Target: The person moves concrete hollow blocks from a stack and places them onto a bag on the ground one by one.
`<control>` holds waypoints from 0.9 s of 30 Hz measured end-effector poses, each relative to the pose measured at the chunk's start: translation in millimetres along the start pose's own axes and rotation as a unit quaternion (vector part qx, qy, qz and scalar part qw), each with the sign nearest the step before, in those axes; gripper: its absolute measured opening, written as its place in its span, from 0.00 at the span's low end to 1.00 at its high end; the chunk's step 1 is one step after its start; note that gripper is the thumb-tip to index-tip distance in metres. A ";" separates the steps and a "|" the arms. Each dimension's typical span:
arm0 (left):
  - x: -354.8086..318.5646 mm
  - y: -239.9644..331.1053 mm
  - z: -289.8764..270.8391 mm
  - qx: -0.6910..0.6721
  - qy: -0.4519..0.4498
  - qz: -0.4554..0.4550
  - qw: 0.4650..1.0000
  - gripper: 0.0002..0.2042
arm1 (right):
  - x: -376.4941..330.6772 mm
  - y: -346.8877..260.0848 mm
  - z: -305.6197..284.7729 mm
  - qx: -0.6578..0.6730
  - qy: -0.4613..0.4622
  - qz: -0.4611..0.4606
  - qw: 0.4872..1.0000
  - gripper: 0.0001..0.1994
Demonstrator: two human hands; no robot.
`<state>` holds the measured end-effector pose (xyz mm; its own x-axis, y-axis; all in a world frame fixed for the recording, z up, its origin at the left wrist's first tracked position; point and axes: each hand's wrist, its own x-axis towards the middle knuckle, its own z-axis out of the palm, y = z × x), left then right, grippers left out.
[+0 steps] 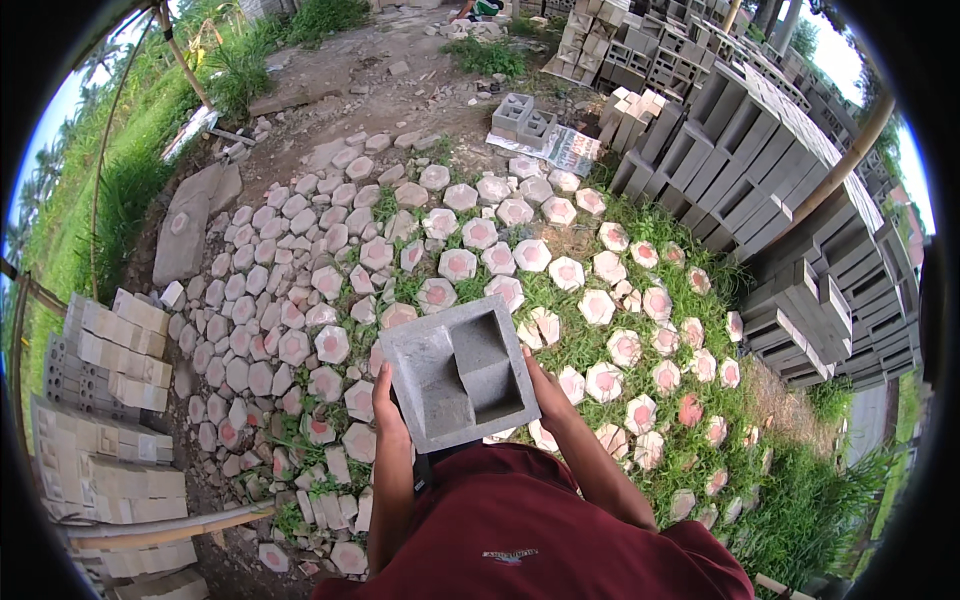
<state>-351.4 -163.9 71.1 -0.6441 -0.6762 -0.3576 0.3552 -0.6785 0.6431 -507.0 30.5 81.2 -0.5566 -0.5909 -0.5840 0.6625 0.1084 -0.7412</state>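
Note:
A square grey concrete vent block (461, 374) is held in front of my body, close to my maroon shirt. Curved and straight ribs split its upward face into recessed hollows. My left hand (389, 408) presses along its left side, thumb up by the rim. Against the right side is my right hand (546, 388), gripping opposite the left. The fingers under and behind the block are mostly hidden. Two more grey vent blocks (522, 118) stand together on a printed sheet (572, 150) on the ground at the far side.
Hexagonal pavers (480, 234) with reddish centres cover the ground, with grass between many. Tall stacks of grey blocks (735, 165) line the right side. Paler blocks (125, 345) are piled at left. A bamboo pole (180, 527) crosses the lower left; another pole (850, 155) leans at right.

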 end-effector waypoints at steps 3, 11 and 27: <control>80.8 -7.7 16.8 0.028 -0.029 -0.024 0.999 0.27 | 56.2 -11.8 -17.1 0.046 0.023 -0.024 0.998 0.36; 257.9 -3.7 103.4 0.117 -0.106 -0.080 0.984 0.32 | 169.8 -118.6 -21.7 0.077 0.106 -0.030 0.991 0.34; 578.4 -51.7 329.9 0.287 -0.147 -0.063 0.945 0.28 | 442.9 -346.0 -94.9 0.133 0.181 -0.035 0.974 0.46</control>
<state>-965.8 -425.2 54.4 -0.8467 -0.4352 -0.3062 -0.1074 -0.4237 0.8994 -1030.3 -192.9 47.6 -0.7132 -0.2629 -0.6498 0.6964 -0.1604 -0.6995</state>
